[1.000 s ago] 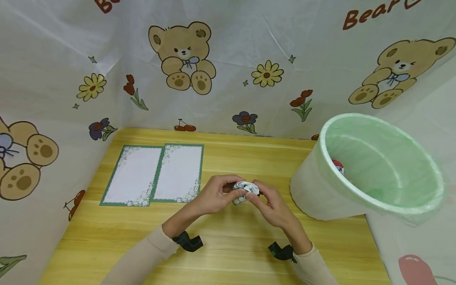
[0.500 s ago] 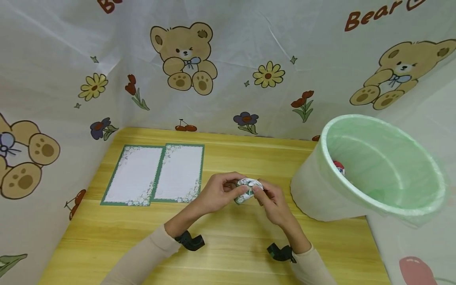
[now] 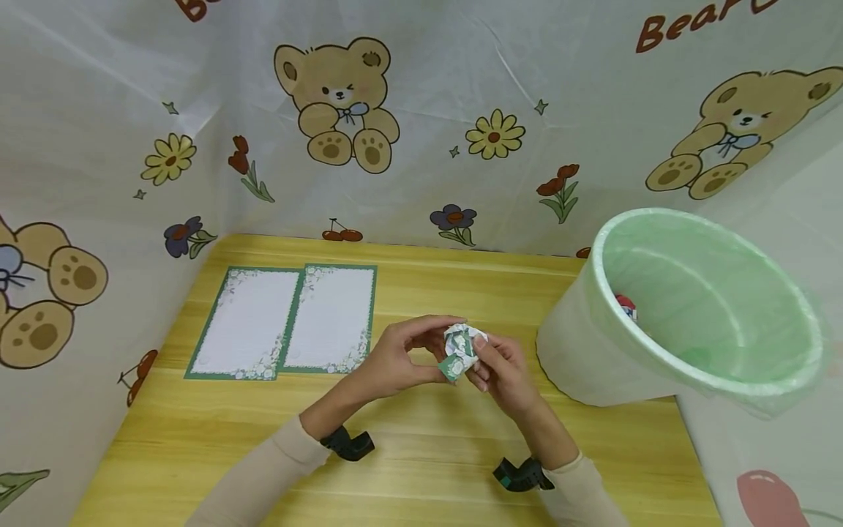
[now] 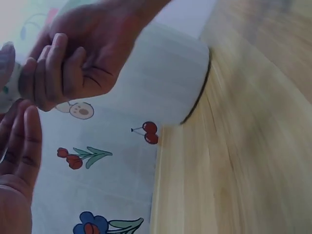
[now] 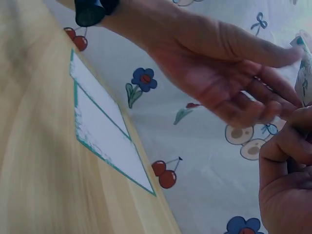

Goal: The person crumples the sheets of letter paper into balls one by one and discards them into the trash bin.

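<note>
A crumpled sheet of paper (image 3: 460, 350), white with green floral edging, is held above the table between both hands. My right hand (image 3: 507, 373) pinches it, thumb on top and the other fingers curled beneath. My left hand (image 3: 395, 360) is spread around its left side, thumb and forefinger apart and near its edges. In the right wrist view, the left hand (image 5: 209, 68) has a straight thumb close to the paper (image 5: 305, 73), with fingers reaching behind it. In the left wrist view, the right hand's fingers (image 4: 53, 73) are curled and hide most of the paper.
Two flat sheets with green floral borders (image 3: 244, 322) (image 3: 331, 318) lie overlapping on the left of the wooden table (image 3: 421, 468). A bin with a pale green liner (image 3: 685, 271) stands at the right, a red-and-white item (image 3: 626, 306) inside. Bear-print cloth (image 3: 421, 183) hangs behind.
The crumpled paper has turned in the hands and shows a green corner now. My left thumb has slid off its top to the lower edge, and the left hand has spread wider.
</note>
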`<state>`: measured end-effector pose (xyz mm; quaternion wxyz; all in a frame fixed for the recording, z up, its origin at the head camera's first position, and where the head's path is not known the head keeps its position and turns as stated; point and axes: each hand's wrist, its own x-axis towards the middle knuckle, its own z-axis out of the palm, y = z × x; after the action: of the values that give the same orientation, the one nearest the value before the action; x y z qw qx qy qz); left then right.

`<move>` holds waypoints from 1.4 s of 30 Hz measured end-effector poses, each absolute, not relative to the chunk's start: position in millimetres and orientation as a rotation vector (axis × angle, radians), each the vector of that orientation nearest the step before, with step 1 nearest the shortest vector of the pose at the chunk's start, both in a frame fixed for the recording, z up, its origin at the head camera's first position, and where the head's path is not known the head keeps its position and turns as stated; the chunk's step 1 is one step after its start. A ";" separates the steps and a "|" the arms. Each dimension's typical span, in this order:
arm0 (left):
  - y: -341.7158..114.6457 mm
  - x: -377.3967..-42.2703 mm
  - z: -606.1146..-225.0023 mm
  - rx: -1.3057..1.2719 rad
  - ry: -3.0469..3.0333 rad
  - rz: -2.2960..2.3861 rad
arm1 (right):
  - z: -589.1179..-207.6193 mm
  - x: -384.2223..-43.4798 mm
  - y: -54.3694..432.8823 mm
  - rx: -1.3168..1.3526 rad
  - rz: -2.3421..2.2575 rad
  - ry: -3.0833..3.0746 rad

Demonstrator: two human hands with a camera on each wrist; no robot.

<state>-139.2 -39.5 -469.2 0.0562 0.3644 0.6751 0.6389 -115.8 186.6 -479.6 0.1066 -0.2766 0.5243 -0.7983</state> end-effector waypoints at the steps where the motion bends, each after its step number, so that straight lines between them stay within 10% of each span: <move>1: -38.8 -138.5 -469.4 1.127 2.097 1.948 | -480.4 -114.9 184.9 -0.817 -2.339 1.543; 42: -45.2 -134.7 -480.7 0.864 2.416 1.768 | -481.7 -114.4 180.3 -1.070 -1.285 3.016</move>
<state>-134.7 -45.2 -480.7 0.0125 0.2774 0.7753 0.5673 -114.4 180.3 -481.7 -0.1529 -0.3065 0.8644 -0.3681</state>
